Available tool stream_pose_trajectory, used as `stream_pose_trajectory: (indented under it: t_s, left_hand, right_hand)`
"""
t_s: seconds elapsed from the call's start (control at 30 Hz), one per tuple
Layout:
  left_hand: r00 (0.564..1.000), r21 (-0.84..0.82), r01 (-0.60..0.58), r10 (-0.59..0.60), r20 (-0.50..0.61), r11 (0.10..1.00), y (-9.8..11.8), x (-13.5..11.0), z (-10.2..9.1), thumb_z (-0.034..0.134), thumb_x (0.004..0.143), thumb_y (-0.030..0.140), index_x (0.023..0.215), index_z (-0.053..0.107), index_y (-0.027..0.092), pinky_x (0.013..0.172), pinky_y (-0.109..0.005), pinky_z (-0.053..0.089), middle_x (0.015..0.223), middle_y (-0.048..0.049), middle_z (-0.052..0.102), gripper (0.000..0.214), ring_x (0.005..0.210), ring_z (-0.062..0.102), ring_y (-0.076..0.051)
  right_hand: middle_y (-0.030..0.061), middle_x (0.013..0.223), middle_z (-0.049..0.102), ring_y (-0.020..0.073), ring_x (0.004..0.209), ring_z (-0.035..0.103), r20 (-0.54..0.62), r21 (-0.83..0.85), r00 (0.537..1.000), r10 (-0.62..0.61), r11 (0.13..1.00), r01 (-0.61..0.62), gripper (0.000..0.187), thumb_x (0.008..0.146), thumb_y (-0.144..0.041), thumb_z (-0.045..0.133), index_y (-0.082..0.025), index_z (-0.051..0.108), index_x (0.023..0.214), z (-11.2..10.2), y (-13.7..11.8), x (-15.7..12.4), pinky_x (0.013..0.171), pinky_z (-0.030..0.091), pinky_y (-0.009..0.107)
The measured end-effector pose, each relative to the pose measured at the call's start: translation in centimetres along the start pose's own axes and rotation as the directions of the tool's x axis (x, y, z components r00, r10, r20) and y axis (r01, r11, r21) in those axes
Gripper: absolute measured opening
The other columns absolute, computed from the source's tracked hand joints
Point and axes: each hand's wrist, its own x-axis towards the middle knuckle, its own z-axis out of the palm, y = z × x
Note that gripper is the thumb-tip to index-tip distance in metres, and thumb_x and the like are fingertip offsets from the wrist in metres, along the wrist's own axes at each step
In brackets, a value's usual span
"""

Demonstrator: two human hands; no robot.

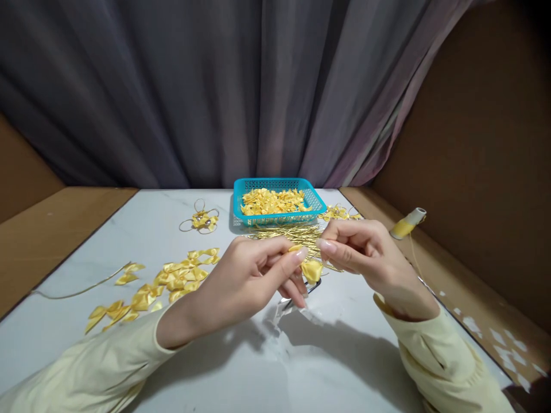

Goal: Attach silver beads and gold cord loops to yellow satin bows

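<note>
Between the thumb and fingers of my left hand (258, 272) is a small yellow satin bow (311, 271), held above the middle of the table. My right hand (364, 252) is closed in a pinch just right of the bow; whatever sits between its fingertips is too fine to make out. Under the left fingers lies a dark metal loop (313, 288), mostly hidden. A bundle of gold wire stems (293, 233) spreads behind both hands. Left of my left hand, loose yellow bows (178, 276) are scattered on the white table (241, 378).
A blue basket (238, 202) full of yellow bows stands at the back. Wire-looped bow clusters lie left (202, 220) and right (338, 212) of it. On the right ledge, a yellow thread spool (407, 223) trails thread near white scraps (472, 326). One gold stem (81, 295) lies left.
</note>
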Motion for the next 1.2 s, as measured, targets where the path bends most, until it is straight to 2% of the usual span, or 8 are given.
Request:
stream_pose_trajectory:
  t_s: [0.53, 0.93, 1.2]
  left_hand:
    - [0.999, 0.021, -0.039, 0.039, -0.021, 0.999, 0.28, -0.12, 0.02, 0.046, 0.089, 0.025, 0.072, 0.059, 0.016, 0.05, -0.019, 0.05, 0.06, 0.0002, 0.07, 0.024, 0.054, 0.069, -0.014]
    - [0.998, 0.084, -0.046, 0.049, -0.032, 0.995, 0.29, -0.26, 0.08, 0.046, 0.089, 0.025, 0.071, 0.061, 0.015, 0.05, -0.019, 0.049, 0.06, -0.0006, 0.071, 0.025, 0.054, 0.068, -0.013]
    - [0.996, 0.142, -0.076, 0.081, -0.032, 0.987, 0.06, -0.35, -0.11, 0.046, 0.088, 0.024, 0.073, 0.062, 0.017, 0.053, -0.019, 0.051, 0.062, 0.0003, 0.071, 0.023, 0.059, 0.068, -0.013]
  right_hand:
    - [-0.006, 0.048, 0.035, 0.006, 0.044, 0.027, -0.009, 0.076, 1.0, 0.015, 0.997, -0.014, 0.03, 0.082, -0.034, 0.058, -0.015, 0.05, 0.06, 0.45, 0.05, -0.11, 0.04, 0.019, 0.021]
    - [-0.0053, 0.049, 0.039, 0.0054, 0.045, 0.03, -0.04, 0.022, 0.999, -0.023, 0.999, 0.024, 0.029, 0.08, -0.033, 0.06, -0.015, 0.052, 0.06, 0.67, -0.18, -0.13, 0.039, 0.02, 0.021]
    - [-0.0041, 0.049, 0.042, 0.0055, 0.044, 0.032, -0.06, -0.073, 0.996, -0.069, 0.995, 0.064, 0.03, 0.082, -0.032, 0.057, -0.014, 0.053, 0.059, 0.85, -0.6, -0.43, 0.04, 0.024, 0.021]
